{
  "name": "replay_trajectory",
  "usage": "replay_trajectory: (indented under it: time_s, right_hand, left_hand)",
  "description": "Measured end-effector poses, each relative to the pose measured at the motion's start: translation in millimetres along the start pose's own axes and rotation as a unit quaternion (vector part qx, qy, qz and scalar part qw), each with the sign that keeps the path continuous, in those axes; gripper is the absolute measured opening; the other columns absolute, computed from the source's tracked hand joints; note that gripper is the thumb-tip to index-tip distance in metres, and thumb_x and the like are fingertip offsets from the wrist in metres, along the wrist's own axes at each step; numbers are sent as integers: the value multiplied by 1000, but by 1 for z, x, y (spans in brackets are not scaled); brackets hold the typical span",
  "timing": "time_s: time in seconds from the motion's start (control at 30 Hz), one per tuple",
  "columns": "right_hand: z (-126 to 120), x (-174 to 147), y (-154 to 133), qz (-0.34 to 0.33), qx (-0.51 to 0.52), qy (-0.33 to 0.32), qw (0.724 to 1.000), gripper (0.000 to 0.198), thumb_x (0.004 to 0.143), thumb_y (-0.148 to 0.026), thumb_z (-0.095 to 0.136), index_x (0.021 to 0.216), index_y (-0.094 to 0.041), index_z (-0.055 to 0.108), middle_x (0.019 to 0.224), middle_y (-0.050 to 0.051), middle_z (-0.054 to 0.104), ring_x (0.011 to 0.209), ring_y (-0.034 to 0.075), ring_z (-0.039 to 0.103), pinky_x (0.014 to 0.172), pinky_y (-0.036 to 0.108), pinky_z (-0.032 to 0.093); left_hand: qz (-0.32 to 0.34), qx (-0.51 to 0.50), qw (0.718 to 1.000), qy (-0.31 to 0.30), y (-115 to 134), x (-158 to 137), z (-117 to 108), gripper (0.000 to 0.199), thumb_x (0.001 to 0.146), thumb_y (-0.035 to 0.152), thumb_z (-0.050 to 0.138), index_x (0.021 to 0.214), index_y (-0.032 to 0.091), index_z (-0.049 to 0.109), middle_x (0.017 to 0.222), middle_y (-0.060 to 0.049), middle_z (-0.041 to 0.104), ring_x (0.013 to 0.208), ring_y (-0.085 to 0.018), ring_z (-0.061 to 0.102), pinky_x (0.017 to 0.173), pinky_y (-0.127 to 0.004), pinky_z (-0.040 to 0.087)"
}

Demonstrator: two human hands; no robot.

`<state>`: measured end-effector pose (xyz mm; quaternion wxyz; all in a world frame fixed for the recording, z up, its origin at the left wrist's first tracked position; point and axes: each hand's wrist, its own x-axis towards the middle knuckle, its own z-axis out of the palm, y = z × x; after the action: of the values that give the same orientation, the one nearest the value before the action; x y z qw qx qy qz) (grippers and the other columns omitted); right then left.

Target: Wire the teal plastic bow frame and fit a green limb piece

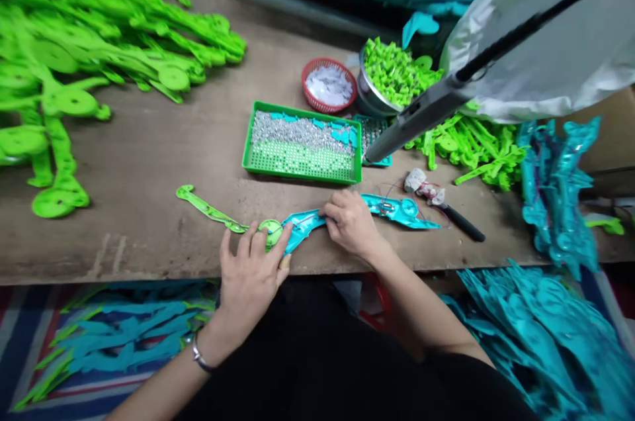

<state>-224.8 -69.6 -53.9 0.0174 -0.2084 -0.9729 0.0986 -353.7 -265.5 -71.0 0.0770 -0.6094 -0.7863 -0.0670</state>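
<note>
A long turquoise plastic shell (pixel 301 228) lies hollow side up near the table's front edge, joined or overlapping at its left end with a slim green plastic piece (pixel 206 210) that has a round disc. My left hand (pixel 251 272) rests over the disc and the joint, fingers spread and lying flat. My right hand (pixel 351 226) is closed, its fingertips pinched at the middle of the shell. A thin wire seems to run along the shell to those fingertips; what they hold is hidden. Right of that hand, a small metal part (pixel 385 208) and thin wires show in the shell.
A green tray (pixel 303 176) of small metal pieces lies ahead, beside a red basket (pixel 330 106) and a metal bowl (pixel 366 93) of green parts. A grey pole (pixel 421 110) slants across the right. A black-handled tool (pixel 464 222) lies right. Green piles (pixel 124 44) fill the left.
</note>
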Motion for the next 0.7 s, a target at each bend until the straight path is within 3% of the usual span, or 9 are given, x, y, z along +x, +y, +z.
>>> replay_trajectory:
  time_s: [0.2,0.37,0.5,0.6,0.7]
  right_hand:
    - [10,1,2,-21,-16,68,997,20,87,-8,54,78,-17,69,80,7,59,79,21,43,72,35,28]
    - [17,-5,4,-12,29,101,994,19,86,-6,53,83,-17,68,80,6,58,81,20,45,73,34,30]
    - [16,-5,2,8,41,99,994,17,84,-6,51,82,-17,63,80,6,60,80,20,47,73,34,31]
    - [14,-3,-2,39,44,102,993,15,84,-6,48,84,-17,58,80,6,61,78,20,48,72,34,32]
    - [13,-3,-4,54,42,106,992,14,84,-7,47,85,-18,55,80,6,61,77,21,49,73,33,33]
  left_hand:
    - [19,-4,1000,16,-9,7,-3,47,91,31,60,138,30,59,115,-15,66,113,-34,59,101,-59,43]
    - [79,-42,994,57,-38,28,-18,48,94,34,59,140,22,55,102,-12,68,91,-26,63,92,-46,50]
    - [93,-99,984,112,-66,105,-27,26,98,23,48,114,18,68,104,-12,70,92,-23,62,81,-36,50]
    - [65,-203,976,46,-75,192,-20,26,97,21,45,93,15,70,92,-12,69,88,-22,61,83,-36,49]
    - [57,-238,969,25,-71,271,-2,24,94,18,46,96,16,71,102,-12,71,95,-22,63,88,-35,49]
